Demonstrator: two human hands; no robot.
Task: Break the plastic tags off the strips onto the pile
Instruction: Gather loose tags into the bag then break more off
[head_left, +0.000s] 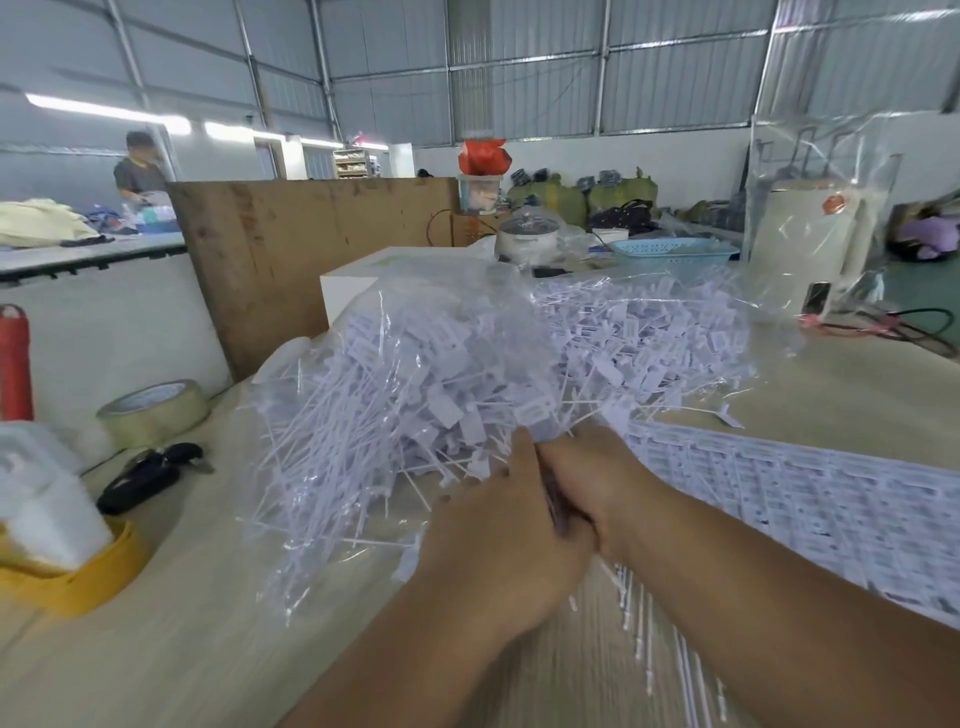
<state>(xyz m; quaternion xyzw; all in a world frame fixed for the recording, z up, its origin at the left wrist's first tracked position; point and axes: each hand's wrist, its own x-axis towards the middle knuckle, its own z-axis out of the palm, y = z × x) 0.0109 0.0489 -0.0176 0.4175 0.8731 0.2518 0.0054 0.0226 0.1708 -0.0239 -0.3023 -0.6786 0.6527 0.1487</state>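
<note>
A large pile of loose white plastic tags (441, 384) lies on the wooden table, partly on clear plastic sheeting. My left hand (498, 525) and my right hand (602, 483) are pressed together at the pile's near edge, both gripping a bundle of tag strips (639, 623) whose white stems hang down blurred below my hands. What the fingers hold between them is mostly hidden. Flat sheets of unbroken tag strips (810, 493) lie on the table to the right of my right forearm.
A tape roll (156, 415), dark keys (145, 475) and a yellow-and-white object (57, 545) sit at the left. A red cylinder (15, 364) stands at the left edge. A wooden board (291, 260), white box (353, 280), blue basket (675, 252) and wrapped appliance (810, 244) stand behind. A person stands far left.
</note>
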